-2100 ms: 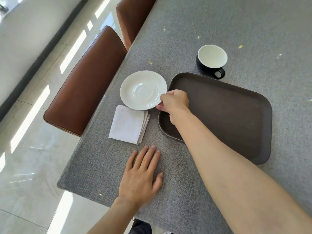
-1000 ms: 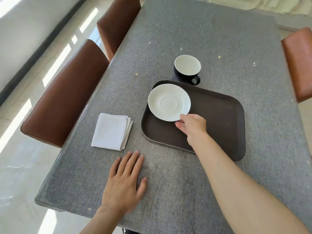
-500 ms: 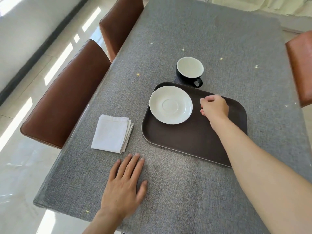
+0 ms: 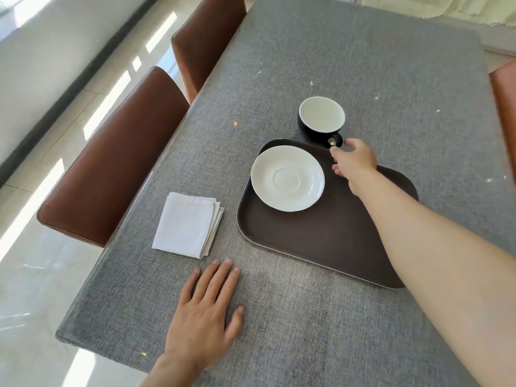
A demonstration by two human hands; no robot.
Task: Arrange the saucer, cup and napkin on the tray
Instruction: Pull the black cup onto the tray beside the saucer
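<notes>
A white saucer [image 4: 287,178] lies in the far left corner of the dark brown tray [image 4: 321,236]. Just beyond the tray's far edge stands a black cup [image 4: 321,118] with a white inside, its handle pointing toward me. My right hand [image 4: 354,160] reaches over the tray, thumb and fingertips at the cup's handle but not closed around it. A folded white napkin [image 4: 187,224] rests on the cloth left of the tray. My left hand [image 4: 206,317] lies flat on the table, fingers spread, near the front edge.
The table is covered with a grey cloth [image 4: 363,65]. Two brown leather chairs [image 4: 111,163] stand along its left side, and another chair [image 4: 505,107] is at the right edge. The table's front left corner is close to my left hand.
My right hand set the saucer on the tray, let go of it, and moved forward over the tray to the cup's handle. The left hand stayed flat on the table.
</notes>
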